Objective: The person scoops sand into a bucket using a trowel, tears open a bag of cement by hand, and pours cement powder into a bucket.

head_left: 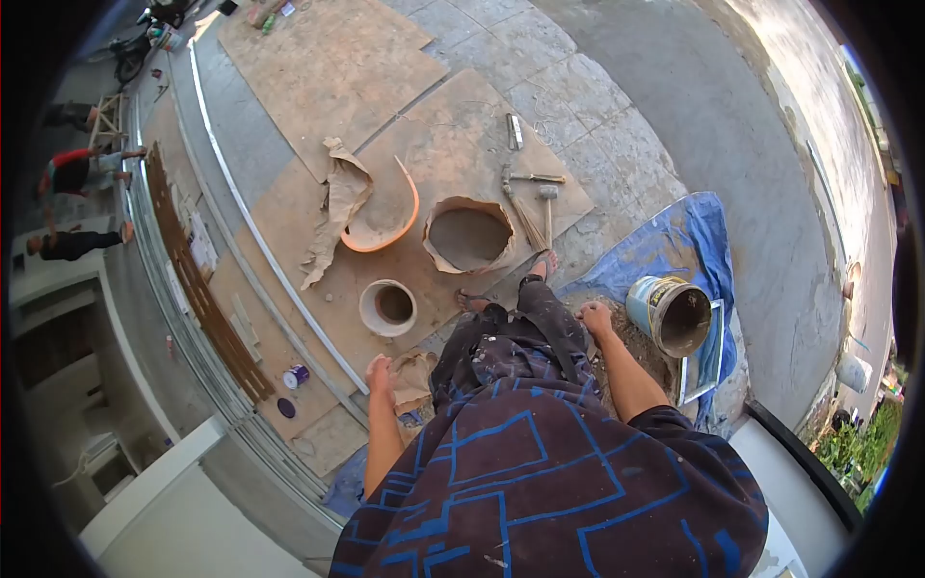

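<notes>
My left hand [380,374] hangs at my side with fingers loosely apart, holding nothing I can see. It is nearest to a crumpled piece of brown paper [415,378] and a pale round bucket [367,314]. On my other side, my right hand [595,316] is curled, with nothing visible in it, left of a bucket smeared with grey mix [644,301]. In front of my feet stands a torn-edged paper bag [436,252] filled with grey powder. Left of it lies an orange-rimmed shallow tub [385,238], with torn brown paper [347,193] beside it.
A hammer [536,177], a mallet [548,197] and a small brush-like bundle [527,223] lie on brown boards [462,125]. A blue tarp [689,231] and white frame [715,352] are at right. Long metal profiles [217,135] run along the left, near other people [72,173].
</notes>
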`<state>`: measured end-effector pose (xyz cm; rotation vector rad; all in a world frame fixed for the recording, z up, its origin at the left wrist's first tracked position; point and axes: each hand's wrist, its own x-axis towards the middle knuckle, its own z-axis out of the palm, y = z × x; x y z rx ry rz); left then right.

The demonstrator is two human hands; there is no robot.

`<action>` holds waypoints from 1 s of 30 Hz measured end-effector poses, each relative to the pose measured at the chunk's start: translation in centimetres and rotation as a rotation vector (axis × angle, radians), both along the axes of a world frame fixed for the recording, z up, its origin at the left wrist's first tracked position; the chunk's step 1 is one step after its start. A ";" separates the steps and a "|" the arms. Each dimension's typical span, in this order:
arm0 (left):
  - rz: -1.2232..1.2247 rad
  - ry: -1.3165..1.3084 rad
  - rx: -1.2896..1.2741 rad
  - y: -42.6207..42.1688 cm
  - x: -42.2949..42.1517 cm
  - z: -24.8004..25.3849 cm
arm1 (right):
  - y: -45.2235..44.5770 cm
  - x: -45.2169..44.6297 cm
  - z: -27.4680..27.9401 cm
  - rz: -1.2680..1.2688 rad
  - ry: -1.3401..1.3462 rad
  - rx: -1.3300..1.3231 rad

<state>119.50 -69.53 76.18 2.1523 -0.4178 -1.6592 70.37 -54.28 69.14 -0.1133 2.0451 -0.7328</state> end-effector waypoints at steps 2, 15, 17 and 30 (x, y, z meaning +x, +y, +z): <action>-0.067 -0.103 0.008 -2.0 -2.5 2.8 | 0.0 -1.2 -2.3 0.050 -0.008 0.049; -0.616 -0.141 -0.175 -10.7 -13.7 -1.9 | -9.7 -1.1 -2.8 0.405 -0.044 -0.054; -0.800 -0.253 -0.264 -12.8 -14.7 -4.9 | -10.6 0.4 -4.0 0.699 0.299 -0.139; -0.698 0.076 -0.278 -26.0 -15.0 -27.0 | -13.6 4.4 -23.8 0.289 0.233 -0.211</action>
